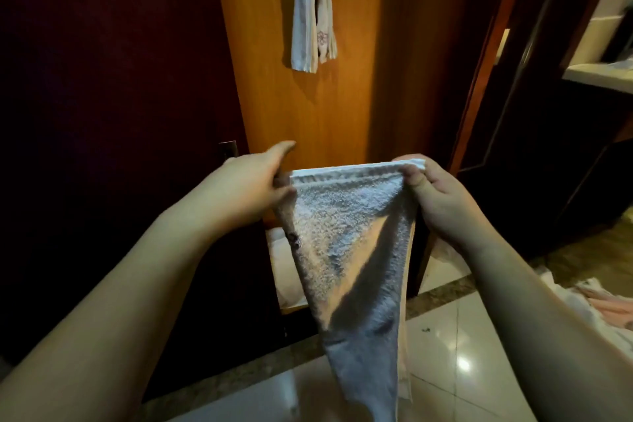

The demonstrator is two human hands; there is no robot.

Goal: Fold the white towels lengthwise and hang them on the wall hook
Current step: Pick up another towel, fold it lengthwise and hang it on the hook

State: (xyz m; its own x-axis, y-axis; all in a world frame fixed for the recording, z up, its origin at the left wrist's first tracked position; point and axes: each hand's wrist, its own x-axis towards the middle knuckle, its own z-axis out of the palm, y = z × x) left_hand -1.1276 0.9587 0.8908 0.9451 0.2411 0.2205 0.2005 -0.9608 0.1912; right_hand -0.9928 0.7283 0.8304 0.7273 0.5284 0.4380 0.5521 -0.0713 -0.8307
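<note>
Dim room, glossy tiled floor (pixel 445 346), an orange wood panel (pixel 308 106) straight ahead. 1 pale towel (pixel 313 10) already hangs from the top of that panel; its hook sits at the frame edge and cannot be made out. More crumpled cloth (pixel 596 305) lies on the floor at right.

The person holds 1 white towel (pixel 352 250) stretched by its top hem between 2 hands. Left hand (pixel 246 181) pinches the left corner, index finger lifted free. Right hand (pixel 442 195) has thumb and fingers curled round the right corner. The towel hangs below both grips, narrowing to a twisted tail near the floor.

Risk, as judged: the layers look uneven, so the lengthwise fold may skew. The left pinch looks light; a slip would drop that corner. The tail could drag on the tiles.
</note>
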